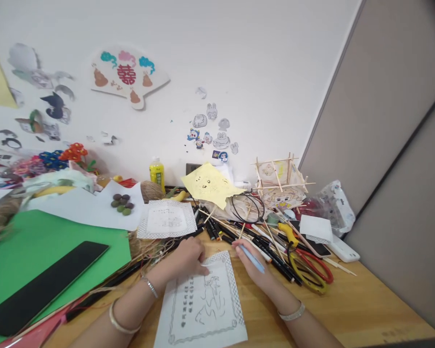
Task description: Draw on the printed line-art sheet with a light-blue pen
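Observation:
A white printed sheet (206, 304) with a patterned border and line drawing lies on the wooden desk (366, 299) in front of me. My left hand (188, 256) rests with curled fingers on the sheet's top left corner, pressing it down. My right hand (252, 263) is closed around a light blue pen (252, 258), held just right of the sheet's top edge, beside a pile of black markers (246, 237). Both wrists wear bracelets.
Red and yellow scissors (310, 270), a stick-frame paper lantern (281, 183), a yellow paper (208, 186), a yellow bottle (157, 173) and another printed sheet (166, 220) crowd the back. Green paper (50, 246) with a black strip (43, 285) lies left. A grey partition (395, 145) stands right.

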`<state>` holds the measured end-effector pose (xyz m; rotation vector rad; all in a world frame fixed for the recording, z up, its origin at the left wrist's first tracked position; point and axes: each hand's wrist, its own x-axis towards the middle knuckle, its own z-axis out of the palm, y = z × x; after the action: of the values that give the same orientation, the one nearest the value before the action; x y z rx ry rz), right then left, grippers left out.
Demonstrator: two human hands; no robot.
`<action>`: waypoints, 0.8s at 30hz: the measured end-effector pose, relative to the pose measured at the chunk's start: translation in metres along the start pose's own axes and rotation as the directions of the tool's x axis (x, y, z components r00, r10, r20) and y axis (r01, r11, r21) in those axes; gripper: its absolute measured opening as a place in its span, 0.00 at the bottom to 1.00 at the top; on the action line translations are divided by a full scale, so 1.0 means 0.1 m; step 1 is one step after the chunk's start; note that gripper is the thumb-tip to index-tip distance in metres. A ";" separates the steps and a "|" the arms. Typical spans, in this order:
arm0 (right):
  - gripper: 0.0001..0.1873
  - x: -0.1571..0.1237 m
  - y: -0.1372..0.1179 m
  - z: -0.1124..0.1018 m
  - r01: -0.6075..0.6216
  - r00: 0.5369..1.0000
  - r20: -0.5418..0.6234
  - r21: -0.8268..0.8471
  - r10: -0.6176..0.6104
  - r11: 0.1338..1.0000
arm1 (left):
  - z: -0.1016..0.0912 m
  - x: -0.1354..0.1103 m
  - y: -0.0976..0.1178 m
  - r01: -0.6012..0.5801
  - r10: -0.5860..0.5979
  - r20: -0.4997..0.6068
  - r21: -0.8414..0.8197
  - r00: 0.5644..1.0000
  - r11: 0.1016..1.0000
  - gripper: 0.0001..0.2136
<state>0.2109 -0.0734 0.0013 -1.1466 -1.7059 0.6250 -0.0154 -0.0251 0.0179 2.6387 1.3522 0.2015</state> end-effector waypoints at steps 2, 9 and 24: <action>0.10 -0.01 -0.04 -0.01 0.001 1.000 0.025 0.013 -0.001 1.000 | -0.05 -0.02 0.06 -0.079 0.084 0.049 -0.093 0.995 0.993 0.12; 0.12 -0.05 -0.06 0.06 -0.109 0.969 0.240 0.199 0.059 0.974 | -0.09 -0.08 0.28 -0.197 0.230 0.101 -0.259 0.968 0.946 0.14; 0.12 -0.06 -0.08 0.10 -0.042 0.968 0.249 0.232 -0.017 0.972 | -0.13 -0.06 0.39 -0.338 0.324 -0.149 -0.078 0.934 0.938 0.04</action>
<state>0.1995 -0.0809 0.0009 -0.9404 -1.7767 0.9871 0.0091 -0.0516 0.0386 2.7892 0.8882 0.4861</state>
